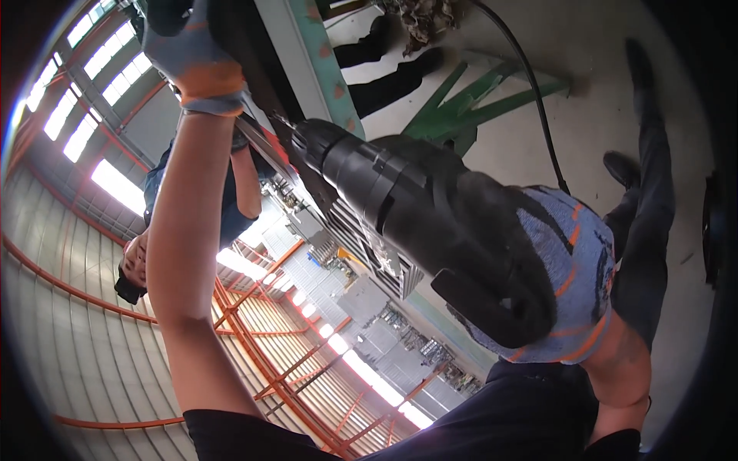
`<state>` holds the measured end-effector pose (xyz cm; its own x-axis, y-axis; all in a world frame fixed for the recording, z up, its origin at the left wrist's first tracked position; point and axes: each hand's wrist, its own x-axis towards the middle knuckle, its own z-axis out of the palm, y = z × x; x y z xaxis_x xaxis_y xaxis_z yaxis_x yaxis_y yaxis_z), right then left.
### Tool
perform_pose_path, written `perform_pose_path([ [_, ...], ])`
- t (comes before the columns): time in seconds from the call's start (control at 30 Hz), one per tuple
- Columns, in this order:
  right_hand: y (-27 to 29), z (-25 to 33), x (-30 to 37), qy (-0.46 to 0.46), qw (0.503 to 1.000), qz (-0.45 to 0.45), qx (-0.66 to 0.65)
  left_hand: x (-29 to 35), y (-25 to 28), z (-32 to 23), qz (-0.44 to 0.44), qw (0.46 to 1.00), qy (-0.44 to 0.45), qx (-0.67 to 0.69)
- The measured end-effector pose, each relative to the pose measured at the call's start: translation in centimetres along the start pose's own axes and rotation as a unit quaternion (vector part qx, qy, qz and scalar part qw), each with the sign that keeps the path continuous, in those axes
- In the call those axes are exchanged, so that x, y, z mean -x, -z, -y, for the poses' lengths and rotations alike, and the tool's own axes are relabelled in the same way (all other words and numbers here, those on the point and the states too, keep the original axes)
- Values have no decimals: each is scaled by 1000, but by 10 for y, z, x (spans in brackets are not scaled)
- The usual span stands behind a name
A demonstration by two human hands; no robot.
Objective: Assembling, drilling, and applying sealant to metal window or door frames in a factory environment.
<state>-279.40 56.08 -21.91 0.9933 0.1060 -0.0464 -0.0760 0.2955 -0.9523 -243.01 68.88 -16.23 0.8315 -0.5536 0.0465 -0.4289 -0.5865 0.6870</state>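
Observation:
My right hand (573,261), in a blue-grey glove with orange lines, is closed around a black power drill (407,192). The drill points up and left, its thin bit (283,119) at the dark side of a long beam (315,65) with a pale green face; whether the tip touches cannot be made out. At the upper left my left hand (196,58), in a grey glove with an orange cuff, is raised beside the beam. Its fingers run into the top edge and the dark area there, so what they hold is hidden.
Behind my left forearm, a person in a dark shirt (234,219) reaches toward the beam. Someone's dark-trousered legs (388,88) show beyond it. A green metal stand (480,100) rests on the floor, a black cable (530,69) hangs nearby, and dark-trousered legs (642,207) show at right.

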Motion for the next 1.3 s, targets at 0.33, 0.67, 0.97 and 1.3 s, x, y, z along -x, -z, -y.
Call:
perform_pose_path([
  [0.33, 18, 45, -58, -2, 999, 0, 37, -4, 32, 2, -16, 984, -69, -166],
  [0.67, 11, 63, -71, 40, 985, -90, 143, -19, 26, -6, 7, 964, -154, -218],
  [0.97, 26, 66, -90, 34, 980, -49, 191, -25, 24, -10, 14, 955, -111, -276],
  [1.3, 32, 60, -96, 48, 979, -24, 196, -24, 26, -12, 28, 946, -88, -310],
])
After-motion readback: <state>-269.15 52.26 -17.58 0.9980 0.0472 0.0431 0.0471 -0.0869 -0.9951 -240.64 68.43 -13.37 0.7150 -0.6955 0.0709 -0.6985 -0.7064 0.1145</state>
